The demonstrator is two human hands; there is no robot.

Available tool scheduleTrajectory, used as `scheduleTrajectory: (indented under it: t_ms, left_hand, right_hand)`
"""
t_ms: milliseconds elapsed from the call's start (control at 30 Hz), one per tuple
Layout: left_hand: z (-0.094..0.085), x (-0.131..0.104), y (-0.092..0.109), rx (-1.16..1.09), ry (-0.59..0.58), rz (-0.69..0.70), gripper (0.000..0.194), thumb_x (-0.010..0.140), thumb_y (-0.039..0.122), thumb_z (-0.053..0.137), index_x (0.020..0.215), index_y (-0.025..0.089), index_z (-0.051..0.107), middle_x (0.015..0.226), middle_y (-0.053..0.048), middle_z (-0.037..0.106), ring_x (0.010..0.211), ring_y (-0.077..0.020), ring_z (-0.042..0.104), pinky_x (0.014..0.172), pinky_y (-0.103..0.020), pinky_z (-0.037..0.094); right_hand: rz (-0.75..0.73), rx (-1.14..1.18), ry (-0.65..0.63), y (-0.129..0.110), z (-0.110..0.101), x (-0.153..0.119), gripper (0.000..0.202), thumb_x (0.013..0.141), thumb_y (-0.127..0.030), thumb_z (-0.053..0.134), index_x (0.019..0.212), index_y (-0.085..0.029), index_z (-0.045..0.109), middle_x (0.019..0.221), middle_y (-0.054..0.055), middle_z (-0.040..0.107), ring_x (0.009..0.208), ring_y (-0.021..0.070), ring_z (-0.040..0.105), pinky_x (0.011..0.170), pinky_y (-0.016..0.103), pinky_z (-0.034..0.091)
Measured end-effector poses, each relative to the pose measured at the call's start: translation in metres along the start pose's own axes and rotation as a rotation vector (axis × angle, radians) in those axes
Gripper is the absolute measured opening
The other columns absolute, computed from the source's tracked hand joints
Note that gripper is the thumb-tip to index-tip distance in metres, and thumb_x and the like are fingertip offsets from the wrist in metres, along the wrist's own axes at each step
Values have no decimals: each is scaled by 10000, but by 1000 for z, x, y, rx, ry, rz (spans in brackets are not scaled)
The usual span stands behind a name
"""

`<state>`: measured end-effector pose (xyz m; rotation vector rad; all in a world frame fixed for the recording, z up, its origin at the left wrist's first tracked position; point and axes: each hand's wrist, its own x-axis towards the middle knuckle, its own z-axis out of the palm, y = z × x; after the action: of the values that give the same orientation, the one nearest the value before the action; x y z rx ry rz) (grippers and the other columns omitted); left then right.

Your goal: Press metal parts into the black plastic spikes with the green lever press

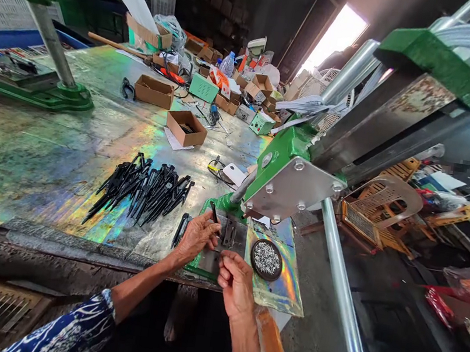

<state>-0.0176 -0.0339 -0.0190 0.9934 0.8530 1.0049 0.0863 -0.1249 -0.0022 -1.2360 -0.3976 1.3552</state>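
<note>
My left hand [198, 237] holds a slim black piece [214, 211] upright between thumb and fingers, over the green-based press plate. Close beside it, my right hand [236, 275] is pinched; whatever lies between its fingertips is too small to name. Between and beyond my hands is a metal fixture [230, 233] on the plate. A round dark dish [266, 259] of small silvery pieces lies right of the plate. To the left is a large pile of black pieces [144, 189], with a few more [181, 231] right beside my left wrist.
The press head [294, 191] hangs just beyond my hands, with a steel post [344, 298] at right. A second green press base [31, 92] stands far left. Cardboard boxes [186, 128], a white object [234, 173] and cables lie farther back on the table.
</note>
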Motion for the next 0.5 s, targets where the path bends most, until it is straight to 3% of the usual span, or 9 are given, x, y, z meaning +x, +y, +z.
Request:
scheduleTrajectory:
  t_ms: [233, 500]
  left_hand:
    - [11, 24, -3, 211, -24, 7, 219, 719, 388, 542, 785, 184, 501, 451, 63, 544, 278, -91, 453, 283, -154, 302]
    - [14, 21, 3, 343, -22, 36, 173, 748, 363, 507, 754, 191, 495, 387, 80, 498, 268, -86, 422, 287, -149, 266]
  right_hand:
    - [-42, 42, 67, -18, -38, -39, 277, 569, -284, 816, 773, -141, 695, 658, -3, 537, 454, 11, 296, 394, 132, 211]
    - [-98, 42, 133, -23, -60, -62, 220, 642, -299, 788, 778, -151, 700, 703, 20, 553, 477, 31, 325, 399, 135, 243]
